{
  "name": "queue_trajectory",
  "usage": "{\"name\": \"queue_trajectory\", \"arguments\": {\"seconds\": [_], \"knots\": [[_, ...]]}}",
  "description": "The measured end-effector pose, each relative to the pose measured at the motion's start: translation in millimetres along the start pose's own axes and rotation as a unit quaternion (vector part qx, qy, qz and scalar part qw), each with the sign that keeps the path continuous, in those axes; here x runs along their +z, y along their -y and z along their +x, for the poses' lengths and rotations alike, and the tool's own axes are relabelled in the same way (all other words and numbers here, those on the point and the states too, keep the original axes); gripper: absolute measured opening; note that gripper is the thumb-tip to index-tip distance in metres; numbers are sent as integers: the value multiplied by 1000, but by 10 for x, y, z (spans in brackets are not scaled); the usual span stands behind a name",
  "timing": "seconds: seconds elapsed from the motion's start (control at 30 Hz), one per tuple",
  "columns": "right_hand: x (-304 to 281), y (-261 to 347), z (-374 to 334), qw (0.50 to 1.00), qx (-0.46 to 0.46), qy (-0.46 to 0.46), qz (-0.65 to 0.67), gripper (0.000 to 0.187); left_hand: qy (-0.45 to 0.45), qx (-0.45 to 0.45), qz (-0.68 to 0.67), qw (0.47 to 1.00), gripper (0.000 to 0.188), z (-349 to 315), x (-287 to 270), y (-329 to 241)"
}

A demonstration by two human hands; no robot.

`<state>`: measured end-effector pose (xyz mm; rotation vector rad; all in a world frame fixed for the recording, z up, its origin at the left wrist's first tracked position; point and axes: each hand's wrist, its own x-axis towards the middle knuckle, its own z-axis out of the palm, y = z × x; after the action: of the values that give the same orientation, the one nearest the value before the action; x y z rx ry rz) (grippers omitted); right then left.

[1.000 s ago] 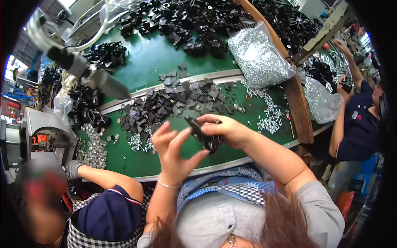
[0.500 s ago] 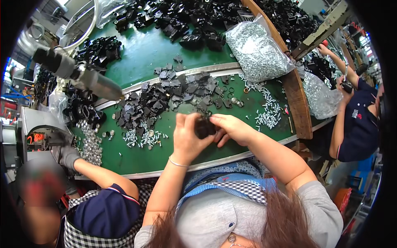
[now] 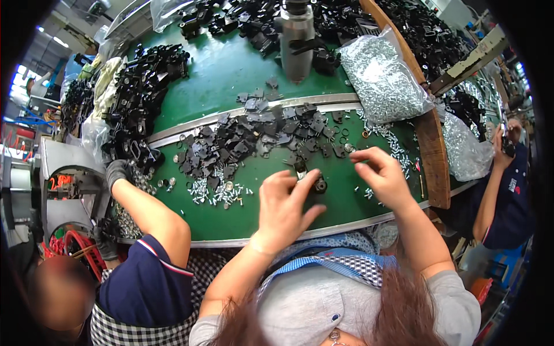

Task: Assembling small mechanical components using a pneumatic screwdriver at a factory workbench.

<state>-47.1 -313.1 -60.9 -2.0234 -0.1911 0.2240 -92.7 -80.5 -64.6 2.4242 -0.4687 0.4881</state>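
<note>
On the green tabletop (image 3: 340, 210), a small black assembly (image 3: 319, 184) with a round end lies just beyond my left hand (image 3: 283, 210). That hand is open, its fingers and thumb apart; the index fingertip is at the part, and I cannot tell whether it touches. My right hand (image 3: 384, 179) hovers to the right of it, open, thumb and forefinger apart with nothing visible between them. Flat black plates (image 3: 271, 130) are piled beyond both hands. A metal cylindrical tool (image 3: 297, 46) hangs upright past the pile, blurred at its lower end.
Loose silver rivets (image 3: 216, 193) lie left; a clear bag (image 3: 381, 75) of them sits back right beside a wooden board (image 3: 435, 155). Black parts (image 3: 144, 98) heap at far left. A co-worker's gloved hand (image 3: 118, 173) is left; another person's hands (image 3: 505, 138) are far right.
My hands have come apart and the black assembly they held now lies on the table. The hanging tool has swung from the left to the middle. Both co-workers' hands have shifted.
</note>
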Motion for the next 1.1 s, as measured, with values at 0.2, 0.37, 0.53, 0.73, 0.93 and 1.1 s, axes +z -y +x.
{"name": "queue_trajectory", "arguments": {"seconds": [0.2, 0.37, 0.53, 0.73, 0.93, 1.1], "knots": [[-385, -111, 106, 993, 10, -102, -67, 18, -27, -172, 1, 985, 39, 246, -122, 773], [-516, -78, 5, 961, -105, -134, -217, 22, 62, -101, 77, 990, 41, 711, 306, 732], [-286, -510, 164, 968, -92, -134, -192, 24, 87, -109, 94, 986, 37, 454, 366, 1058], [-364, -521, -35, 929, -103, -163, -317, 21, 35, -154, 42, 987, 24, 319, -105, 664], [-355, -733, -8, 882, -101, -135, -441, 16, 216, -216, 180, 935, 36, 44, -328, 315], [-380, -676, 107, 895, -139, -59, -419, 15, 212, -175, 171, 946, 41, -72, -122, 459]]}}
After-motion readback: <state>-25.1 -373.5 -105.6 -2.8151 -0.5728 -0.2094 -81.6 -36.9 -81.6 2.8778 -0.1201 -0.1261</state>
